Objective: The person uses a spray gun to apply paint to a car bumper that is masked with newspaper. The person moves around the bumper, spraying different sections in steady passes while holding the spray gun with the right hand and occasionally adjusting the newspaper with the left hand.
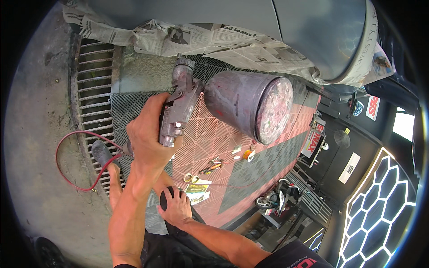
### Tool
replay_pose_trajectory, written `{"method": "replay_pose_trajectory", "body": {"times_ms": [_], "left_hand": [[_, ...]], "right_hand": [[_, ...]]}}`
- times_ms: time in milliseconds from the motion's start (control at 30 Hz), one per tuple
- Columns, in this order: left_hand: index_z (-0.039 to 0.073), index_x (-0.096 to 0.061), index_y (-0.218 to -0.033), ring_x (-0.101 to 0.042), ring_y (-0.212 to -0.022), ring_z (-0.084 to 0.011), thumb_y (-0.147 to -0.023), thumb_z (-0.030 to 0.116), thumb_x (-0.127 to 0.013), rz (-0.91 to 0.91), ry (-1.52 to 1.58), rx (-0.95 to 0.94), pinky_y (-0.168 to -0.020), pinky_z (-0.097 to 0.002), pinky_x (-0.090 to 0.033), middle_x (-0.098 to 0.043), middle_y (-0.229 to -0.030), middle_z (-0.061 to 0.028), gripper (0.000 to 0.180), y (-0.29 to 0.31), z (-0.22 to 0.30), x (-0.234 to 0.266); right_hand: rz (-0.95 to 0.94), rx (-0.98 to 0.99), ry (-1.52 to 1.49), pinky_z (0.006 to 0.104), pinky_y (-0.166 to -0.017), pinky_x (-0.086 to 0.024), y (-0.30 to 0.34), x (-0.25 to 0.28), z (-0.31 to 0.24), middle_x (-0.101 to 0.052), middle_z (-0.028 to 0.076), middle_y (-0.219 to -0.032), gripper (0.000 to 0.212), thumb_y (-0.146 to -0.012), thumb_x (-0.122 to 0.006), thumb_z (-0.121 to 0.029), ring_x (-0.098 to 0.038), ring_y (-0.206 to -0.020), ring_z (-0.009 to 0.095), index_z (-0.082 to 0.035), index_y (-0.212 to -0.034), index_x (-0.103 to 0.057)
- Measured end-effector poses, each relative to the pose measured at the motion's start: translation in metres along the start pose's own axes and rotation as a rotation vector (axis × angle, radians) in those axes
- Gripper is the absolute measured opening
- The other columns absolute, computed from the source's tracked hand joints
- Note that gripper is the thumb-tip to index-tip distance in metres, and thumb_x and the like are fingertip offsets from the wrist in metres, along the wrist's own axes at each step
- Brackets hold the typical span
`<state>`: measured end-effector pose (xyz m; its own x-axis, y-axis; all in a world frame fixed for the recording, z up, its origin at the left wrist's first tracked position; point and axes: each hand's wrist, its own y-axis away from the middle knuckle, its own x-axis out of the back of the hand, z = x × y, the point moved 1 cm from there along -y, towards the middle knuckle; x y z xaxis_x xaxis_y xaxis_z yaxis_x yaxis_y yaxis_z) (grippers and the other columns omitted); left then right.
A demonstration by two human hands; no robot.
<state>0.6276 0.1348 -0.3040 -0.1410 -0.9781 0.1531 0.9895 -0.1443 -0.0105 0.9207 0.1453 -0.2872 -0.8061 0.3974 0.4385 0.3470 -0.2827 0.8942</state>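
My left hand (149, 129) is wrapped round the handle of a grey, paint-stained spray gun (181, 105), raised in front of me. Its round cup (237, 105) lies tilted over to the right, with red and white paint marks on its end. From the base of the handle, a red air hose (95, 183) loops down to the ground on the left. Lower down, my right hand (178, 207) rests with fingers spread on my dark-clothed knee and holds nothing. Above the gun is a smooth grey vehicle panel (321, 35), edged with masking newspaper (192, 40).
A metal drain grate (94, 76) runs along the left, next to a foot in a grey shoe (102, 152). Tape rolls (187, 177), hand tools (212, 167) and an orange spool (247, 155) lie on red and grey floor tiles. A motorcycle (272, 201) stands farther right.
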Motion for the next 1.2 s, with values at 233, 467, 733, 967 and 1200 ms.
{"method": "replay_pose_trajectory", "body": {"times_ms": [233,467,733,967,1200], "left_hand": [[0.008,-0.07,-0.124,-0.078,-0.088,-0.0355,-0.07,0.009,-0.088,-0.15,0.08,-0.057,-0.073,-0.0407,-0.062,-0.078,-0.11,-0.0128,0.057,-0.01,0.015,-0.022],[0.003,-0.071,-0.124,-0.078,-0.089,-0.0394,-0.073,0.004,-0.085,-0.14,0.06,-0.09,-0.077,-0.0387,-0.06,-0.077,-0.104,-0.0193,0.053,-0.014,0.023,-0.025],[0.005,-0.07,-0.119,-0.077,-0.079,-0.0379,-0.069,0.004,-0.085,-0.174,0.038,-0.078,-0.069,-0.0386,-0.059,-0.077,-0.098,-0.0162,0.052,-0.007,0.046,-0.018],[0.005,-0.07,-0.121,-0.078,-0.086,-0.0368,-0.07,0.006,-0.085,-0.318,0.043,-0.14,-0.073,-0.0398,-0.061,-0.077,-0.105,-0.0136,0.054,-0.025,0.1,-0.018],[0.005,-0.069,-0.122,-0.078,-0.083,-0.0356,-0.079,0.012,-0.085,-0.063,-0.053,-0.2,-0.067,-0.0425,-0.061,-0.077,-0.106,-0.0137,0.047,-0.039,0.124,0.001]], "right_hand": [[-0.005,0.019,0.0,0.0615,-0.113,-0.046,-0.001,0.002,0.002,-0.048,0.023,-0.154,0.081,-0.095,-0.075,-0.05,-0.053,-0.134,0.052,-0.012,-0.161,-0.047],[0.036,0.031,-0.011,0.0604,-0.111,-0.048,-0.001,0.003,0.002,-0.048,0.023,-0.154,0.081,-0.094,-0.076,-0.049,-0.054,-0.13,0.049,-0.012,-0.161,-0.048],[0.041,0.025,-0.027,0.06,-0.11,-0.048,-0.002,0.006,0.004,-0.045,0.023,-0.158,0.081,-0.093,-0.077,-0.047,-0.054,-0.129,0.049,-0.011,-0.16,-0.049],[0.055,0.029,0.005,0.0629,-0.111,-0.046,-0.003,0.012,0.001,-0.046,0.022,-0.157,0.08,-0.094,-0.075,-0.048,-0.055,-0.131,0.05,-0.014,-0.161,-0.047],[0.028,0.018,0.015,0.0622,-0.112,-0.046,-0.007,0.018,0.0,-0.046,0.022,-0.158,0.079,-0.096,-0.074,-0.048,-0.055,-0.132,0.05,-0.012,-0.161,-0.046]]}}
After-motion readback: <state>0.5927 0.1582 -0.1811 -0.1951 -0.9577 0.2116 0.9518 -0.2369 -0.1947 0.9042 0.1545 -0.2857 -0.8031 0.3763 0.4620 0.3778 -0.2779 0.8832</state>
